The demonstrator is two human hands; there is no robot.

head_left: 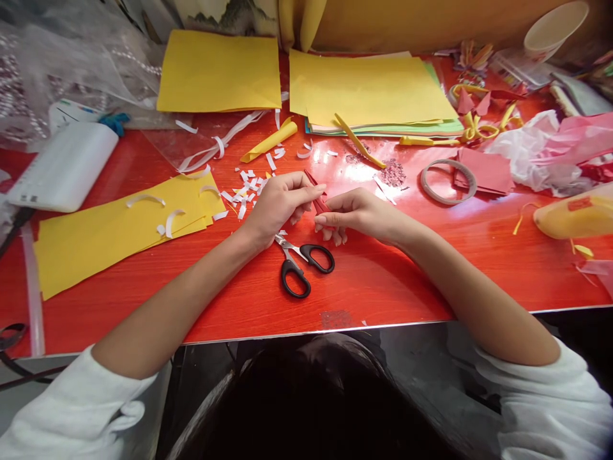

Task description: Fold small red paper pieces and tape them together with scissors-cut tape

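Note:
Between both hands is a small piece of folded red paper, held a little above the red table. My left hand pinches its upper end between thumb and fingers. Its lower end is gripped by my right hand, with the thumb on the near side. Part of the paper is hidden by the fingers. Just below the hands lie black-handled scissors, blades slightly apart and their tips partly covered by the left hand. White paper scraps are scattered beside the left hand.
Yellow sheets and a stack of coloured paper lie at the back. Yellow strips and a white power strip are at left. On the right are a tape roll, red paper squares and a yellow glue gun.

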